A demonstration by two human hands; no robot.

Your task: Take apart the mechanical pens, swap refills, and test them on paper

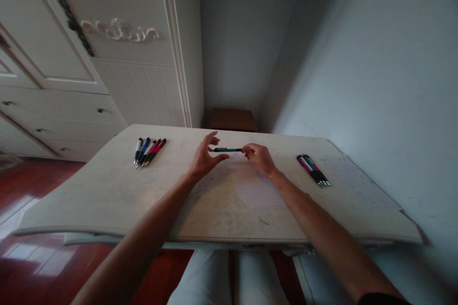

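Note:
A green and black pen [228,150] is held level above the table, its dark grip end pinched in the fingers of my right hand [259,158]. My left hand [206,156] is at the pen's other end, thumb and fingers spread apart around it. Whether a left fingertip touches the pen's end I cannot tell. Beneath my hands lies a sheet of lined paper [255,188] on the pale table.
Several pens [148,152] in white, blue and red lie fanned at the table's left. A second group of pens [313,170], purple, green and red, lies at the right, beside a written sheet [358,181]. The white cabinet [143,81] and grey wall [375,81] stand behind.

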